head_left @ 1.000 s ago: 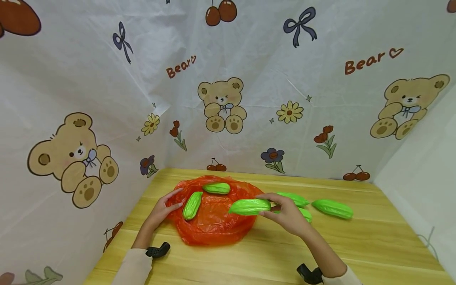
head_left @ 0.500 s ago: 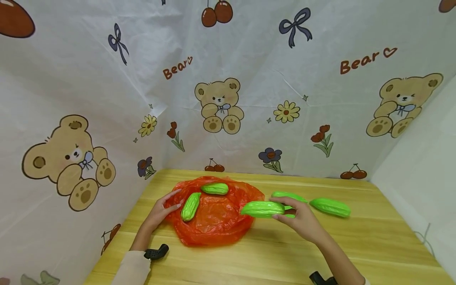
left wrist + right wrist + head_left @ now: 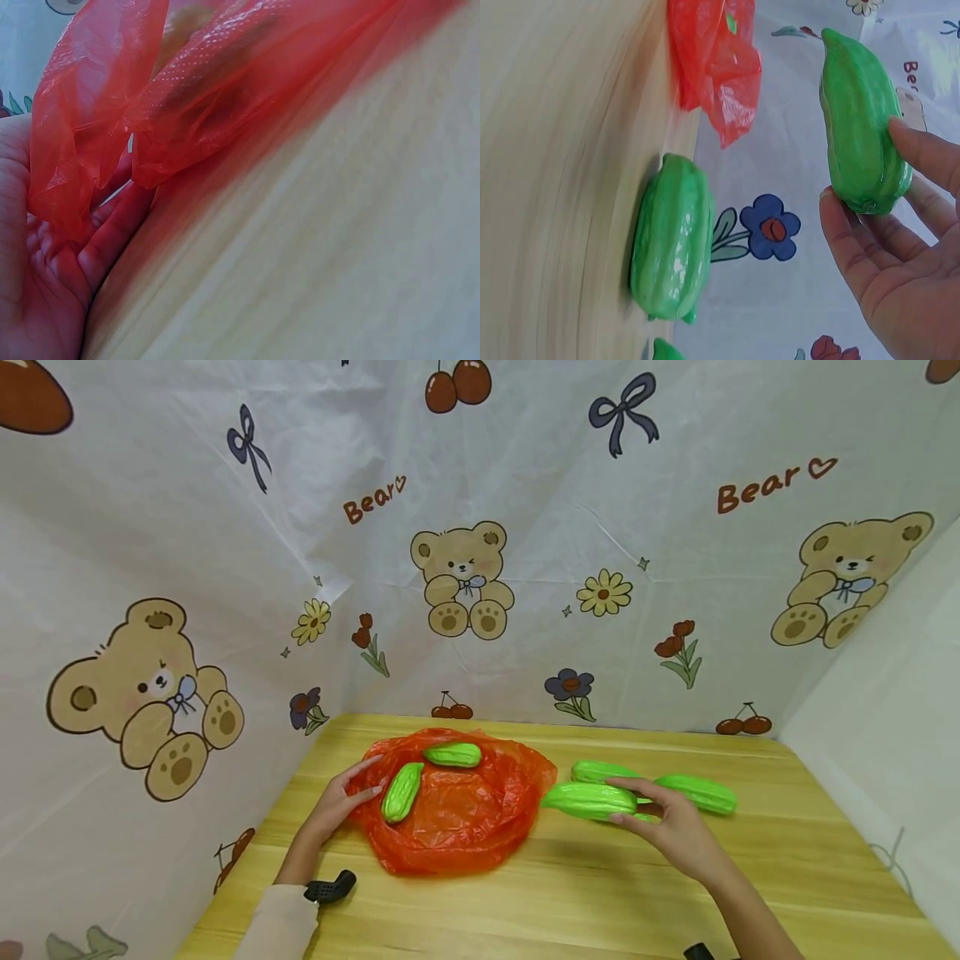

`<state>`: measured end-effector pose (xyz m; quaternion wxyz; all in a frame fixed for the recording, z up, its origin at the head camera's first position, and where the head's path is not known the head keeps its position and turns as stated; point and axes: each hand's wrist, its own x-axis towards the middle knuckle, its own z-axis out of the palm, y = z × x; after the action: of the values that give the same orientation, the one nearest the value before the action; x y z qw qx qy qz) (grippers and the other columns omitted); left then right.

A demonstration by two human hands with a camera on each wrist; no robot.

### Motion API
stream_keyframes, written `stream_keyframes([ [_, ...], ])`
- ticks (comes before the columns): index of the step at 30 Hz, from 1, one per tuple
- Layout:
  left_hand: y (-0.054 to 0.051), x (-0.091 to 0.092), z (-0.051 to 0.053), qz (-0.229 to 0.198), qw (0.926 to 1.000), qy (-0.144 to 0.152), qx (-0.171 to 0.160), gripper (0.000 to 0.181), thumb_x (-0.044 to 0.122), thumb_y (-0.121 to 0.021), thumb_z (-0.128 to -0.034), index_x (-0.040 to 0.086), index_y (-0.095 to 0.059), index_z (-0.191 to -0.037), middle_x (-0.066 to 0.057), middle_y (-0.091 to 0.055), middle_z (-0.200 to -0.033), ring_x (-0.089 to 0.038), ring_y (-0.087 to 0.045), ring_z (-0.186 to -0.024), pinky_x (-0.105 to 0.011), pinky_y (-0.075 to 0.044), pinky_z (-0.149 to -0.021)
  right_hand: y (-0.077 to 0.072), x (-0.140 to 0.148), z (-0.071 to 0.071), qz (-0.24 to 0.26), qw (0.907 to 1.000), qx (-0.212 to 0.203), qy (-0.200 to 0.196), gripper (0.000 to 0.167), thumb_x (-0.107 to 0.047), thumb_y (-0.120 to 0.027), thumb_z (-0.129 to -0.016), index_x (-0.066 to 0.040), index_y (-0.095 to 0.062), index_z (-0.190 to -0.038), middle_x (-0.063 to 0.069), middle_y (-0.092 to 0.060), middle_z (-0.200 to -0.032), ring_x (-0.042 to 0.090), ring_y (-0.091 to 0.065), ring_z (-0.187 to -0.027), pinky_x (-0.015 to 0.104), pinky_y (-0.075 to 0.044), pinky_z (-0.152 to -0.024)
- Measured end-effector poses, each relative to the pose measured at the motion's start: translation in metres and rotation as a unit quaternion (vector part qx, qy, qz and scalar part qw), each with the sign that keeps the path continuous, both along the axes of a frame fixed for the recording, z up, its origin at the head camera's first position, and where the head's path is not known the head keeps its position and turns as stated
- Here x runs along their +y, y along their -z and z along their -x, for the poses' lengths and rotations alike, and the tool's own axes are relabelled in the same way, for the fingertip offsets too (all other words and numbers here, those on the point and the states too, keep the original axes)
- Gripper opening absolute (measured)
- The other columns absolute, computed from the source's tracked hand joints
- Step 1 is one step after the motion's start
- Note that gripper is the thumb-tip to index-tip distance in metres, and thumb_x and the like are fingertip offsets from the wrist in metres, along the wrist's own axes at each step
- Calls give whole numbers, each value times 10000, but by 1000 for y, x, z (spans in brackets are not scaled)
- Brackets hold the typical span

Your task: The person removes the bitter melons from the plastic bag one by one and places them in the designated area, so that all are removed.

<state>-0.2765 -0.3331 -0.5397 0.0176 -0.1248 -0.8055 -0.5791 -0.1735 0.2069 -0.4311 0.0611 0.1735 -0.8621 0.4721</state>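
Observation:
My right hand (image 3: 686, 831) pinches the blunt end of a glossy green ridged bitter melon (image 3: 588, 800) between thumb and fingers. It is raised above the table, its pointed tip toward the bag. In the right wrist view this bitter melon (image 3: 859, 124) hangs apart from another bitter melon (image 3: 673, 240) on the table. A thin red plastic bag (image 3: 457, 818) lies spread open at left. Inside it lie two bitter melons, one near the left side (image 3: 401, 793), one at the back (image 3: 453, 755). My left hand (image 3: 337, 802) holds the bag's left rim between thumb and fingers.
On the wooden table (image 3: 600, 910), right of the bag, more bitter melons lie behind my right hand, one farthest right (image 3: 705, 794). A patterned white sheet (image 3: 540, 527) hangs around the table's back and sides. A thin cord (image 3: 894, 860) runs near the right edge.
My right hand has moved right, carrying the bitter melon from over the bag's right side to in front of the other bitter melons. The left hand stays on the bag.

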Motion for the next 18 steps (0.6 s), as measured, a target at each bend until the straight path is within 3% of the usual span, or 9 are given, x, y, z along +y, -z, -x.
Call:
stream_keyframes([
  [4,-13,5,-9,-37,10000,63,-30,570,83,-673,-971,5,-467,-1496,-238,-381,-1569,-430,-308,-1462,-76,-339,-986,0,11,-2,169,9997,-147,80,513,-257,-777,-908,-82,-637,-1370,167,-596,-1390,241,-651,-1151,275,-583,-840],
  [7,-17,6,-13,-68,10000,63,-35,571,85,-676,-968,4,-469,-1494,-240,-379,-1570,-432,-305,-1463,-73,-336,-987,1,17,-2,278,9990,-328,139,517,-250,-768,-918,-77,-623,-1383,200,-558,-1417,315,-627,-1187,259,-580,-839],
  [14,8,-6,6,53,10000,-5,-15,580,205,-717,-959,124,-510,-1494,-165,-398,-1580,-377,-321,-1470,-133,-338,-1038,6,34,-3,245,9991,-266,201,507,-216,-753,-933,-57,-609,-1393,224,-538,-1426,-22,-608,-1096,239,-576,-836],
  [18,9,-7,6,30,10000,-18,-86,584,209,-719,-957,127,-508,-1496,-159,-396,-1582,-374,-324,-1469,-253,-354,-1104,8,41,-4,368,9988,-240,194,510,-176,-747,-936,-24,-594,-1397,254,-532,-1412,-61,-606,-1070,245,-583,-823],
])
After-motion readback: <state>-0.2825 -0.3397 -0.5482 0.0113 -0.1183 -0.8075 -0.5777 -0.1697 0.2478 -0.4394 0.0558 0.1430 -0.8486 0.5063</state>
